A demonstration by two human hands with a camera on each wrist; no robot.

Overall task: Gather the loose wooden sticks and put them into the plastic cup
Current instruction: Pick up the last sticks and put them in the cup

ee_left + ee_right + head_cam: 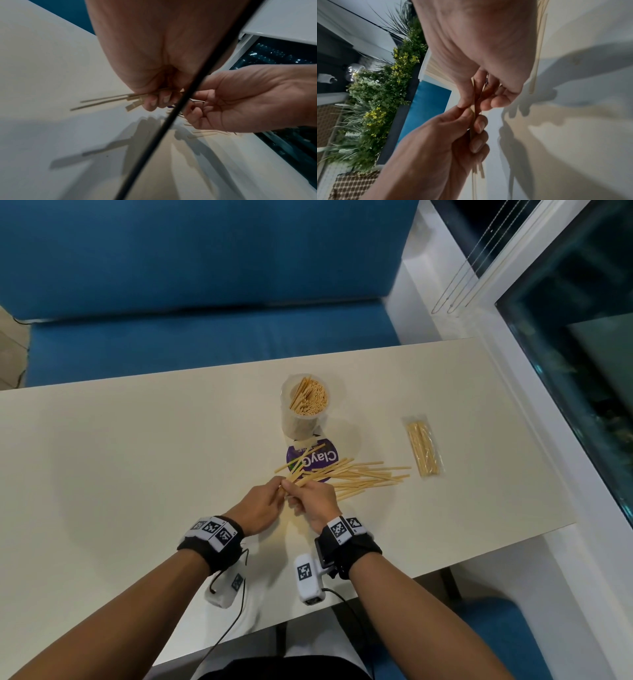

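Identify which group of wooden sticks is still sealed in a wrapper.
The packet lying at the table's right: its sticks are inside clear plastic, unlike those standing in the cup or the loose pile.

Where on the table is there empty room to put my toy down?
The table is bare along its whole left side, left of the plastic cup and the left hand. It is crowded between the cup, the purple lid, the loose sticks and the packet of sticks.

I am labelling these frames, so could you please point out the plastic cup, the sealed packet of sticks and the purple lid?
plastic cup (pixel 301 424), head view, its clear side wall.
sealed packet of sticks (pixel 423 447), head view, its middle.
purple lid (pixel 327 458), head view, its printed top.
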